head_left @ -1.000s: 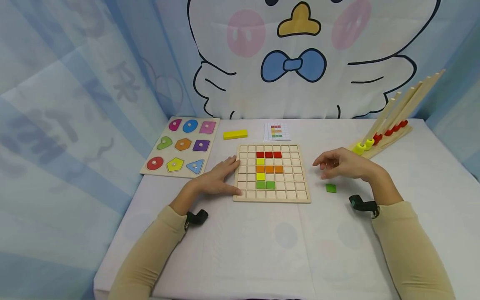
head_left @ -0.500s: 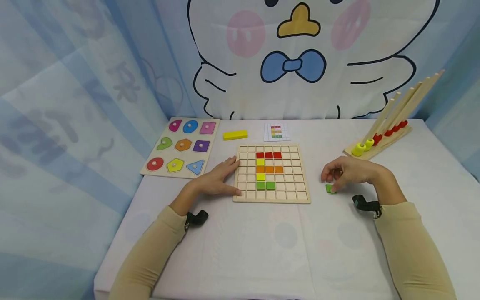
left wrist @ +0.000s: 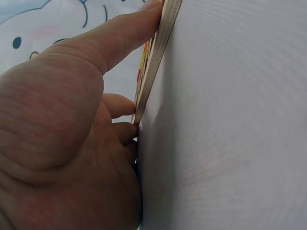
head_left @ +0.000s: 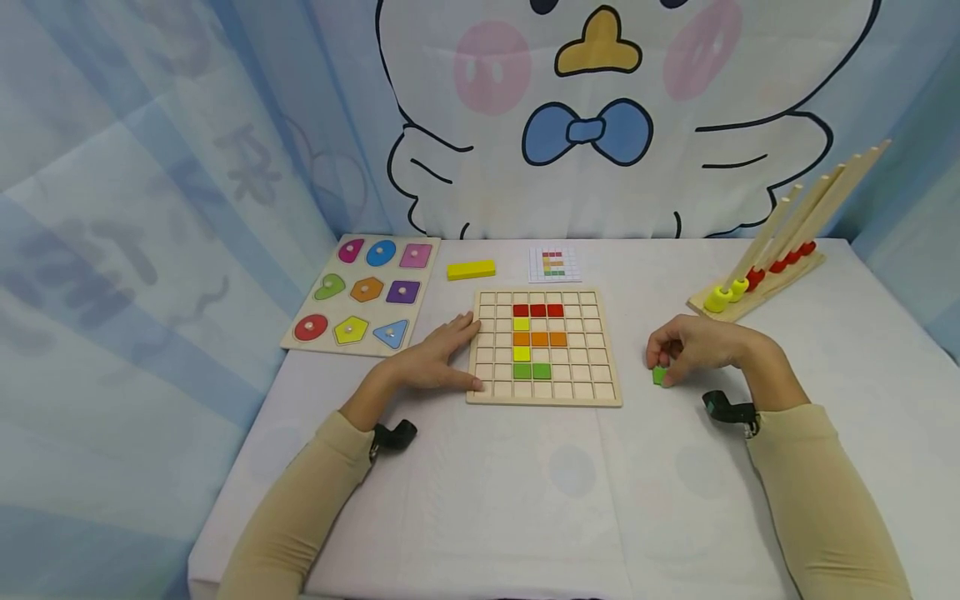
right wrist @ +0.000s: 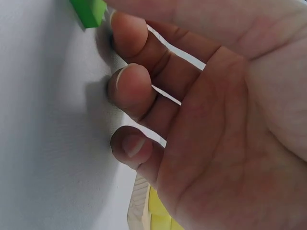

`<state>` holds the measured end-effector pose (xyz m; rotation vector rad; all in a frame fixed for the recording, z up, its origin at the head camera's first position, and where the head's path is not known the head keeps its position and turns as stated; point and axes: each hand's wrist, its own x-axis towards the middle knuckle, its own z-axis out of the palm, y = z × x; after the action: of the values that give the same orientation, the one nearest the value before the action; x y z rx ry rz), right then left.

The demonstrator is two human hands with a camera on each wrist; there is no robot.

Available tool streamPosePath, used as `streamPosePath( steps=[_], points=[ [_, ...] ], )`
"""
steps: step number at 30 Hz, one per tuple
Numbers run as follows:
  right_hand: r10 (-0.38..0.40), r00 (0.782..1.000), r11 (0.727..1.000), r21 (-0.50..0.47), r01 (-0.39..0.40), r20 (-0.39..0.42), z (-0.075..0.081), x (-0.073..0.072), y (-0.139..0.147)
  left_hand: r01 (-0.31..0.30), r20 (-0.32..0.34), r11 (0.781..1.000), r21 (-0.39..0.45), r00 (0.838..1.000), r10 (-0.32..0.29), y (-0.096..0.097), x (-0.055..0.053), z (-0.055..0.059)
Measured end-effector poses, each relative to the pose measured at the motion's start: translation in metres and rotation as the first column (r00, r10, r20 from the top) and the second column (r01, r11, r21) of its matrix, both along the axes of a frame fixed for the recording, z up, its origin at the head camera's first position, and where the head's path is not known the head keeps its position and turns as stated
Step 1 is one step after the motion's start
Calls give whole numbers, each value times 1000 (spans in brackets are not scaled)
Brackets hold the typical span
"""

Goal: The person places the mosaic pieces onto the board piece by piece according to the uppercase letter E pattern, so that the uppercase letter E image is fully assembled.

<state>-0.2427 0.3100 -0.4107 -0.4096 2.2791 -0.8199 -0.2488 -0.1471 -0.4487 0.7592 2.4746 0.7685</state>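
A wooden grid board [head_left: 592,383] lies at the middle of the table, with red tiles [head_left: 537,311], yellow tiles, orange tiles [head_left: 539,339] and two green tiles [head_left: 532,371] set in its squares. My left hand [head_left: 431,358] rests at the board's left side, fingers and thumb spread along the edge. In the left wrist view the thumb [left wrist: 129,38] touches the wooden rim [left wrist: 160,52]. To the right of the board, my right hand [head_left: 701,343] pinches a loose green square tile [head_left: 658,376]. That tile [right wrist: 88,12] looks tipped up in the right wrist view, partly cut off by the frame.
Behind the board lie a printed pattern card [head_left: 554,264] and a yellow block [head_left: 471,270]. A shape puzzle board [head_left: 352,304] is at the back left. At the back right stands a wooden peg rack [head_left: 757,287] with yellow and red beads.
My right hand has come down and slightly right onto the loose green tile, which is now pinched and tilted. The left hand and the board have stayed put.
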Motion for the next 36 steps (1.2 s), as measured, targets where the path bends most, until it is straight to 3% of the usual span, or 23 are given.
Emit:
streamPosePath(
  steps=[14, 20, 26, 36],
  points=[
    [-18, 995, 1000, -12, 17, -102, 1, 1, 0, -1, -1, 1000, 6, 1000, 1, 0, -1, -1],
    [-79, 979, 995, -82, 64, -186, -5, -1, -4, 0, -1, 1000, 10, 1000, 0, 0, -1, -1],
    [-173, 971, 975, -168, 145, -163, -9, -3, -9, -4, 4, 1000, 8, 1000, 4, 0, 0, -1],
    [-231, 941, 945, -286, 157, -247, -5, -2, -21, 0, 6, 1000, 14, 1000, 0, 0, 0, -1]
  ],
)
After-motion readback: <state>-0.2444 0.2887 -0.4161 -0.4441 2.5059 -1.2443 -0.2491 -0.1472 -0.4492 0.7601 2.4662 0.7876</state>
